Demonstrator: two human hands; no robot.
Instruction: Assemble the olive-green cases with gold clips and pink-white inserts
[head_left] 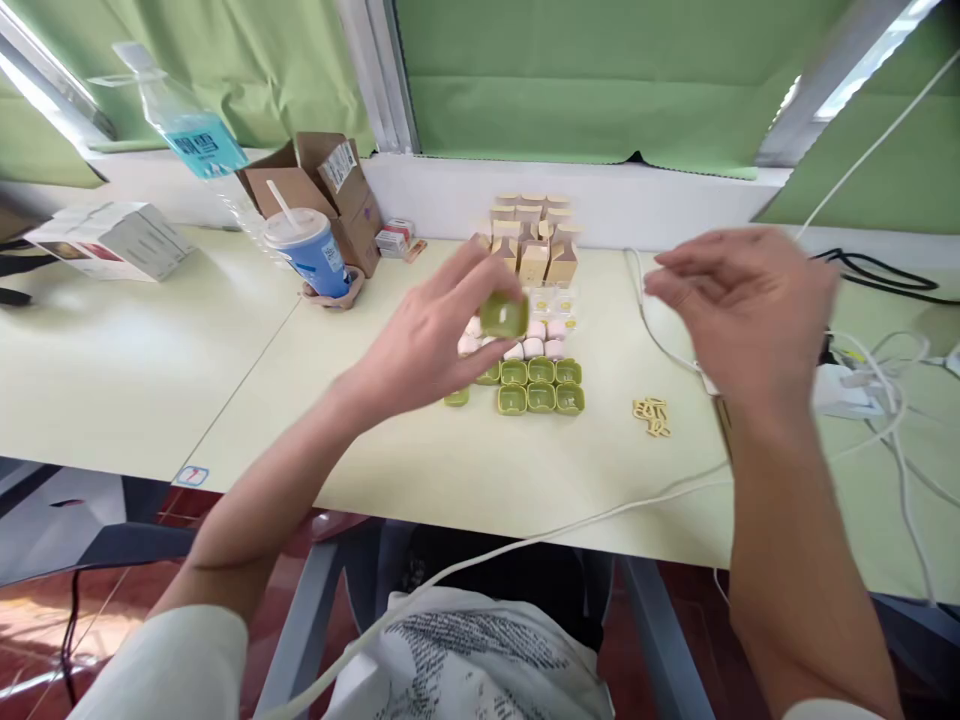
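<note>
Well, taking the block of green trays (540, 385) on the table (150, 370) as my marker: far to its left lies a white carton (112, 240), and nearer, still left and further back, a plastic water bottle (187, 130) leans beside an open cardboard box (322, 185) with a blue paper cup (311, 250) and its straw in front of it. Just left of the trays, one more green tray (456, 397) sits apart from the block. My left hand (431, 340) hovers over the trays' left edge, fingers curled shut around a small green case (504, 316), pinched at the fingertips and lifted clear of the table. Directly behind the trays is a row of pale pink pieces (536, 347), and behind those a stack of small tan boxes (534, 240) against the wall. Right of the trays, a little heap of yellow clips (651, 416) rests on the table. Further right and raised, my right hand (750, 310) hangs loosely half-open and blurred, holding nothing I can see. White cables (892, 400) trail beyond it.
</note>
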